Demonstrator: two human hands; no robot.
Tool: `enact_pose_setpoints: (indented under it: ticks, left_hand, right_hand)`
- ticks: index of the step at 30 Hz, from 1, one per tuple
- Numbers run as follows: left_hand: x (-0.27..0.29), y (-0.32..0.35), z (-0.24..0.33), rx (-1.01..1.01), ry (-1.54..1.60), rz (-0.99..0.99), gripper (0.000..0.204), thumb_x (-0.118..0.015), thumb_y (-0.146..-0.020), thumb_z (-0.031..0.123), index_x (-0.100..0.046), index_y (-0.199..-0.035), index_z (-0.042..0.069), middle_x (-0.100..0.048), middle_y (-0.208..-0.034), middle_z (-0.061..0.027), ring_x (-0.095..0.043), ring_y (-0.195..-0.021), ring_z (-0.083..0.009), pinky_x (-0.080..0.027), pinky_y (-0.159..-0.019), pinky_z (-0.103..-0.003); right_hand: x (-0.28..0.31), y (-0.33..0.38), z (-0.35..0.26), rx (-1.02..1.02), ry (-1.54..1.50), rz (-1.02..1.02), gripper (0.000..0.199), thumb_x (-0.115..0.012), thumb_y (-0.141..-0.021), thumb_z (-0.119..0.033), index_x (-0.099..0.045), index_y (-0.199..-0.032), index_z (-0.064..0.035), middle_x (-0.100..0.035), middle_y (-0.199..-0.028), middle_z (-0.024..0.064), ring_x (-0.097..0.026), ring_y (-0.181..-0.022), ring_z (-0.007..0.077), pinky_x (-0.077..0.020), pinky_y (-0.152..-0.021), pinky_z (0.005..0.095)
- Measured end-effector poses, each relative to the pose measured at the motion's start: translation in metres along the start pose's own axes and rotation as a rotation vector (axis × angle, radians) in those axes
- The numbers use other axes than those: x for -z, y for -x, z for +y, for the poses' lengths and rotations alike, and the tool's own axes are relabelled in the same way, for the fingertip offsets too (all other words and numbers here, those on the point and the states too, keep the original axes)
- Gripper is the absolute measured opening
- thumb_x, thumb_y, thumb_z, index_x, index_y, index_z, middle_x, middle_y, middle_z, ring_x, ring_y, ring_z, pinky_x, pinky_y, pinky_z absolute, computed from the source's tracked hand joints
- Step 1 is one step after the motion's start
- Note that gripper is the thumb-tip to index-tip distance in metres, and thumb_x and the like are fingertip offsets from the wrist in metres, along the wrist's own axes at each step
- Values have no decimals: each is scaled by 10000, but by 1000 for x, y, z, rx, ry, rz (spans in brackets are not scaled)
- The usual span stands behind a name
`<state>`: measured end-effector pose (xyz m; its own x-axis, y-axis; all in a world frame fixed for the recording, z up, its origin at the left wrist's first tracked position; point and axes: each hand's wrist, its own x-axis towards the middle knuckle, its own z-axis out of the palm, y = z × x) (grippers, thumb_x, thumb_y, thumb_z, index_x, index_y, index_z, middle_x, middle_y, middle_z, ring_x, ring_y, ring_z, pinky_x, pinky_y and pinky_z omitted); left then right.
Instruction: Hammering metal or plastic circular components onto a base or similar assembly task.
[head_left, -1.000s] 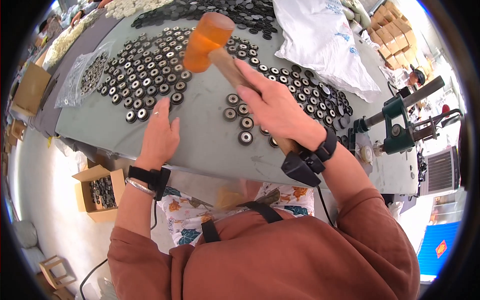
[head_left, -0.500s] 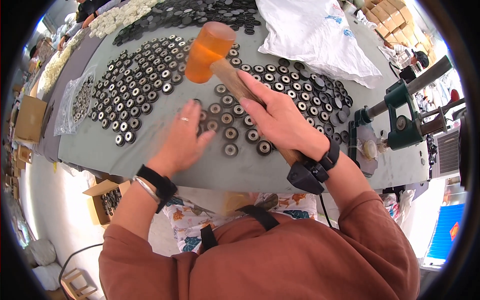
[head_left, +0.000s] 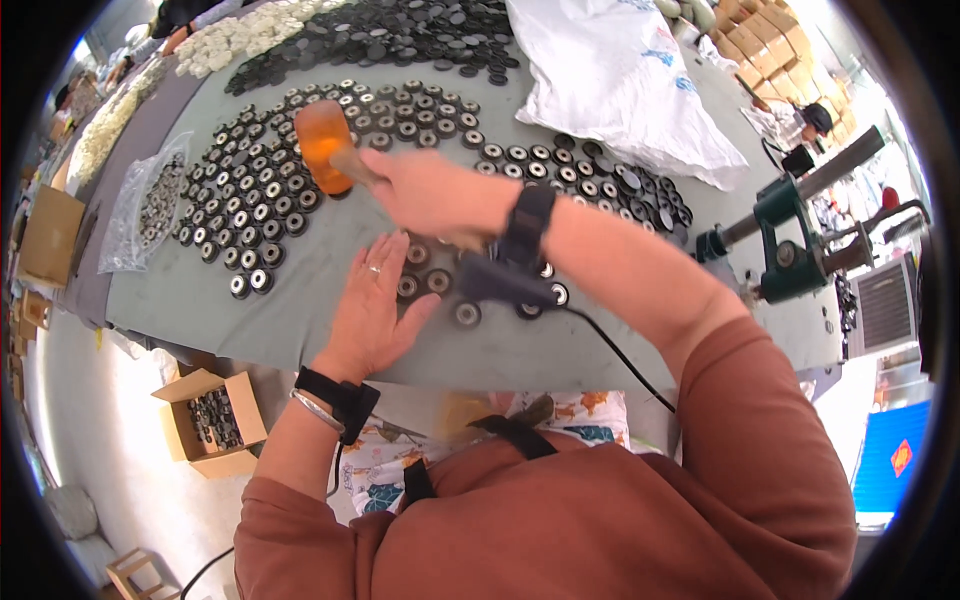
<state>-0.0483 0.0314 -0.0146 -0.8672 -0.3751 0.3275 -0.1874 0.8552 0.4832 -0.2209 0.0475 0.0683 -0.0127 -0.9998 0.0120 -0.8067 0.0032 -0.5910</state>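
Leaning in at near edge, wearing brown top (head_left: 520,520) above patterned cloth (head_left: 590,405). Showing wooden stool (head_left: 135,570) on floor at near left; farther, open cardboard box (head_left: 225,464) holding dark-and-metal parts. Working at grey table (head_left: 180,310). Placing left hand (head_left: 370,310) low at near middle, back up, straightening fingers and spreading thumb wide; apparently gripping nothing, though hiding palm. Wearing black strap (head_left: 340,395) and bracelet (head_left: 315,408) on that wrist. Lining up near group of black-rimmed wheels (head_left: 467,313) just right of those fingers, partly hiding it behind right wrist and strapped dark device (head_left: 505,285). Trailing black cable (head_left: 620,355) from device toward near right. Closing right hand (head_left: 420,185), somewhat blurred, around wooden handle of mallet (head_left: 323,150); reaching across left hand's far side. Pointing orange mallet head leftward, showing it over near-right side of big left wheel group; not being able to tell about contact. Spreading more wheels at right middle, beside green press (head_left: 785,245) at right edge. Lying at left: clear plastic bag (head_left: 118,240) holding small metal rings. Sitting farther, right of middle: white sack (head_left: 620,90); heaping black discs (head_left: 390,40) at far middle, whitish parts (head_left: 235,38) at far left. Stacking brown cartons (head_left: 765,45) at far right.
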Motion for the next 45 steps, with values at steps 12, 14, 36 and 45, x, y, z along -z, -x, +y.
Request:
enact_pose_setpoints:
  ticks: [12,14,36,45]
  left_hand:
    - [1,4,1,-19,13,21,698,-583,-835,383,-348,-1330,-51,-429,-1319,-255,-369,-1254,-416,-235,-1081,-476]
    - [1,3,-2,-38,26,37,703,-588,-830,390,-355,-1325,-51,-431,-1318,-252,-366,-1259,-414,-233,-1082,-476]
    - [10,-106,-85,156,-305,-167,630,-481,-923,318,-260,-1396,-35,-240,-1461,-236,-216,-1366,-353,-206,-1114,-399]
    - [-11,-112,-66,6,-236,-241,598,-475,-916,297,-300,-1360,-64,-313,-1416,-254,-265,-1337,-368,-223,-1098,-420]
  right_hand:
    - [20,-2,11,-89,85,21,394,-438,-929,-220,-413,-1300,-87,-623,-901,237,-604,-781,400,-475,-688,423]
    - [28,-1,4,-61,88,134,391,-442,-927,-217,-419,-1294,-83,-624,-901,235,-602,-781,402,-474,-690,424]
    - [83,92,21,-246,-383,246,526,-439,-933,-184,-296,-1428,-79,-517,-719,8,-486,-509,64,-449,-484,239]
    - [78,129,66,-243,-396,386,524,-458,-934,-189,-308,-1425,-83,-510,-723,0,-476,-513,63,-441,-487,227]
